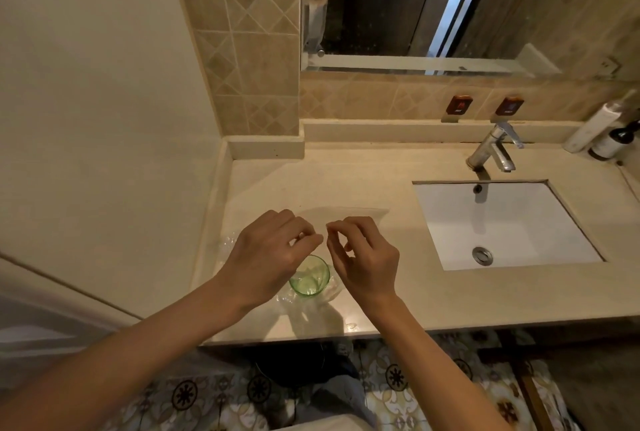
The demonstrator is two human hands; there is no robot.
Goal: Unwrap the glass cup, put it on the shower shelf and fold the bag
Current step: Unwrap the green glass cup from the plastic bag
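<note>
Both hands were up over the green glass cup, pinching at clear plastic.

The cup (pixel 310 276) stood upright on the tabletop (pixel 398 295) near its front edge, left of the sink (pixel 505 222), with crinkled clear bag (pixel 311 299) around its base. Left hand (pixel 270 254) and right hand (pixel 363 257) had fingertips pinched together just above it, nearly touching; a flat clear sheet (pixel 346 214) lay behind them.

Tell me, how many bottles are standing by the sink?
2: a white bottle and a dark-topped bottle, side by side on the counter's back right corner. More may sit beyond the picture's edge.
</note>
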